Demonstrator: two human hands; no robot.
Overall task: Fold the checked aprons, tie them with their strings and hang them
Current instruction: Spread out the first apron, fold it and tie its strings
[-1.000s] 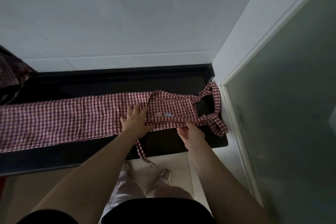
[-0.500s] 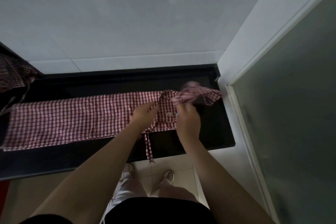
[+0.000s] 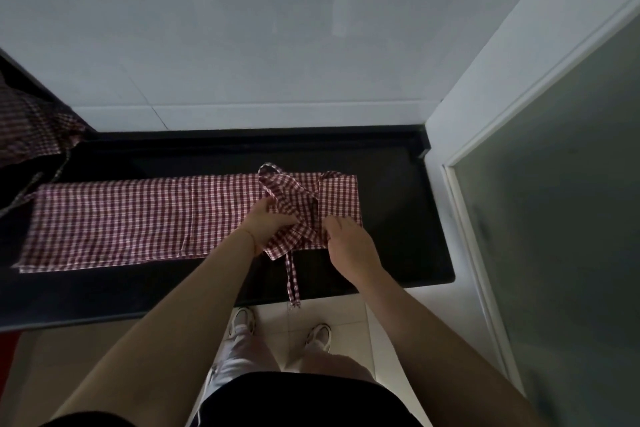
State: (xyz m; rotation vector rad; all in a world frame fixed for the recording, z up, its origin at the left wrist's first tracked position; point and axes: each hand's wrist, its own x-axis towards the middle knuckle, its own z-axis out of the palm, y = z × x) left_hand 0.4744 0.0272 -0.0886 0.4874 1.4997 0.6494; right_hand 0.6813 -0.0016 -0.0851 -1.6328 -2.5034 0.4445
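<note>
We are looking down at one checked apron [image 3: 138,218] lying as a long narrow strip across the dark worktop [image 3: 398,218], its length already folded lengthwise, so we are judging the first folding as done. At the right end the bib is lying turned back over the strip, with the neck loop [image 3: 273,172] poking out at the far edge. Our left hand [image 3: 268,224] is gripping a bunch of the cloth near the front edge, fingers curled round it. Our right hand [image 3: 346,239] is resting on the folded end just beside it; whether it is pinching the cloth or only pressing with bent fingers we cannot tell. One tie string [image 3: 292,274] is hanging over the front edge of the worktop, loose and untied. We are reckoning that folding the strip up along its length, tying and hanging are all still to come. A second checked apron [image 3: 31,128] is sitting heaped at the far left, not yet dealt with.
</note>
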